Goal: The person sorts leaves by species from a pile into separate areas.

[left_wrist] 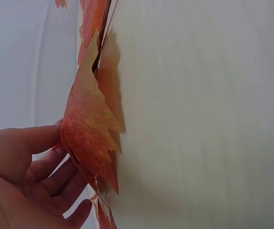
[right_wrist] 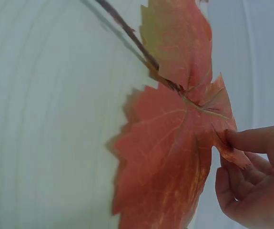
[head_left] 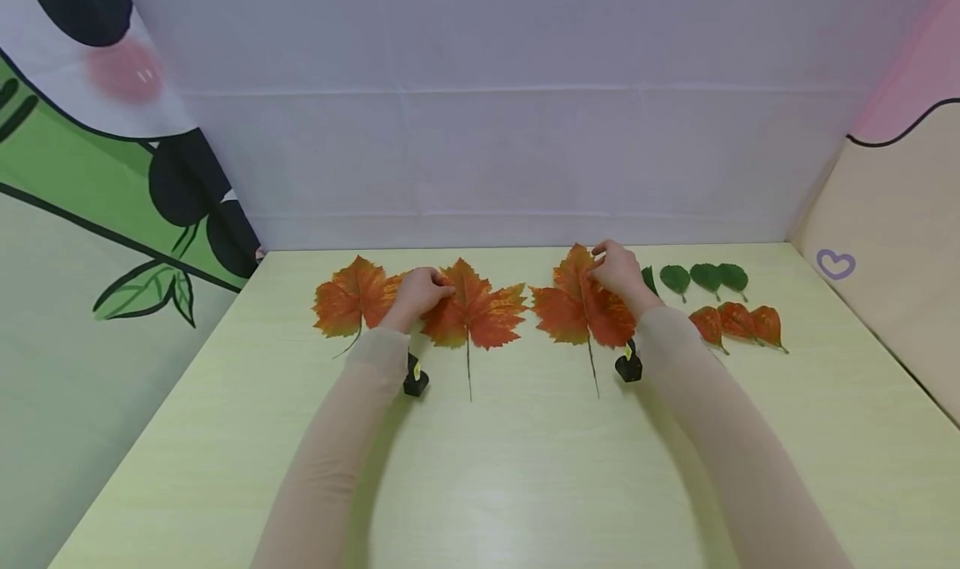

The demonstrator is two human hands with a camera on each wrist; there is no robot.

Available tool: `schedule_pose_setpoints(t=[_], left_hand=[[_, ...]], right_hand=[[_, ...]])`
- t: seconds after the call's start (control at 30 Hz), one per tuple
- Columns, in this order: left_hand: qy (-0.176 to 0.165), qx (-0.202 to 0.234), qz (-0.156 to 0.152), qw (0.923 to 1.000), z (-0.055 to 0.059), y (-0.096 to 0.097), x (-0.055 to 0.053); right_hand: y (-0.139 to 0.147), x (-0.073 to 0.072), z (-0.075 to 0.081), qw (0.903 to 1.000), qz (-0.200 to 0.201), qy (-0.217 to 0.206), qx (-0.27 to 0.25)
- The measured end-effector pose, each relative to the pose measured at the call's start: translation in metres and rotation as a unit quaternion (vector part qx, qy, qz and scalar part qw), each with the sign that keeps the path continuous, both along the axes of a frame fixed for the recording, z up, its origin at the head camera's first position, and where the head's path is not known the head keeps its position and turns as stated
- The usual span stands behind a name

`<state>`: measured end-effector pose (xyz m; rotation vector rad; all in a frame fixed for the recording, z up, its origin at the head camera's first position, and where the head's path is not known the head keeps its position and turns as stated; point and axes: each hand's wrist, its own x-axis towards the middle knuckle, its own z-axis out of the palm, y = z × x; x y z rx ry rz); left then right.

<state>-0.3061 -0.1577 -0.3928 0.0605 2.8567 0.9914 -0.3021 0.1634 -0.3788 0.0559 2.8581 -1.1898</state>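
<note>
Three large orange-red maple leaves lie along the back of the table. My left hand [head_left: 423, 292] pinches the left edge of the middle maple leaf [head_left: 472, 306] between thumb and fingers; the left wrist view shows this leaf [left_wrist: 86, 129] tilted up, its shadow on the tabletop. The left maple leaf [head_left: 352, 298] is partly behind that hand. With thumb and fingertips, my right hand [head_left: 618, 271] pinches the upper right edge of the right maple leaf [head_left: 570, 302]. In the right wrist view the held lobe [right_wrist: 227, 150] bends between the fingers, and the stem points up-left.
Beyond my right hand lie several small green leaves [head_left: 705, 277] in a row, with small orange-red leaves [head_left: 738, 323] below them. A pale wall [head_left: 525, 152] rises at the table's back edge. The wooden tabletop [head_left: 487, 469] extends toward me between both forearms.
</note>
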Motion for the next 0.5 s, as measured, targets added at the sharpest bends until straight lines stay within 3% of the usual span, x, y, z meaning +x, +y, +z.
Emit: schedule_pose_setpoints(t=[0.2,0.4,0.5], left_hand=[[-0.001,0.010,0.000,0.9999,-0.002,0.001,-0.002],[-0.010,0.021,0.010,0.9997,0.003,0.001,0.000],[0.005,0.014,0.018,0.9997,0.009,-0.001,0.001]], right_hand=[[-0.001,-0.001,-0.006,0.9998,-0.012,0.000,0.015],[0.000,-0.002,-0.004,0.9963,-0.011,0.007,0.085],[0.000,0.000,0.004,0.9932,-0.006,0.018,0.115]])
